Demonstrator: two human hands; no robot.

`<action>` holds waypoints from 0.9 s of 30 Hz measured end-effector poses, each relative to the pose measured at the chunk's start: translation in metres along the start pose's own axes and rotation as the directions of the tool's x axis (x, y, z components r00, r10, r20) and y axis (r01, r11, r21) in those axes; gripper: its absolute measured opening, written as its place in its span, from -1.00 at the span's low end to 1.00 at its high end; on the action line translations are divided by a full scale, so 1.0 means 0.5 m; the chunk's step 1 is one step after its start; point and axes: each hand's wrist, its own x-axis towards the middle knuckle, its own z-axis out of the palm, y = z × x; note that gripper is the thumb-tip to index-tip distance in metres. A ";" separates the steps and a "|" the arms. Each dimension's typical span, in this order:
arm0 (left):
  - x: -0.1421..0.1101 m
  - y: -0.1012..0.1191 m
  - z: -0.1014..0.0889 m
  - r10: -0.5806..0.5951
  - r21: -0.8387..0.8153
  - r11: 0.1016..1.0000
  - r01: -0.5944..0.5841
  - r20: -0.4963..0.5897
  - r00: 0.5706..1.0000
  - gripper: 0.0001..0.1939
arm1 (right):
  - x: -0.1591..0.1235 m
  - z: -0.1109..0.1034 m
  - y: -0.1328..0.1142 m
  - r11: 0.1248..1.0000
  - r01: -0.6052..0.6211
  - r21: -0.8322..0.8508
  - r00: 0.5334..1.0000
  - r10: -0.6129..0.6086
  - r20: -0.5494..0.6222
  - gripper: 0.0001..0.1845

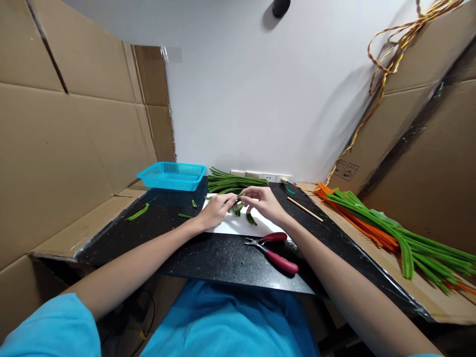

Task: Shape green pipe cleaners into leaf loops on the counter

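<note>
My left hand (218,210) and my right hand (262,202) meet over a white sheet (238,228) on the black speckled table. Between their fingertips both pinch a green pipe cleaner (241,195), mostly covered by the fingers. Short bent green pieces (251,218) lie or hang just below the fingers; whether they join the held one I cannot tell. Red-handled pliers (277,255) rest with jaws apart at the sheet's near edge, by my right forearm. Behind the hands lies a bundle of long green pipe cleaners (238,181).
A blue plastic basket (173,177) stands at the back left. Loose green pieces (138,212) lie left of the sheet, and a thin wooden stick (305,208) to its right. Orange and green pipe cleaners (390,228) are heaped on cardboard at right. Cardboard walls (74,139) flank the table.
</note>
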 end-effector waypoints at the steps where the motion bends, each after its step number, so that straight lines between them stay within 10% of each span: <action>1: 0.000 0.000 0.000 0.003 -0.002 1.000 -0.003 -0.002 1.000 -0.56 | 0.001 0.001 0.001 0.999 -0.024 0.034 1.000 0.023 0.012 -0.55; 27: 0.002 0.002 -0.005 -0.071 -0.088 0.993 0.074 0.032 0.997 -0.51 | -0.001 -0.002 -0.007 0.956 -0.068 0.286 0.995 0.084 -0.045 -0.60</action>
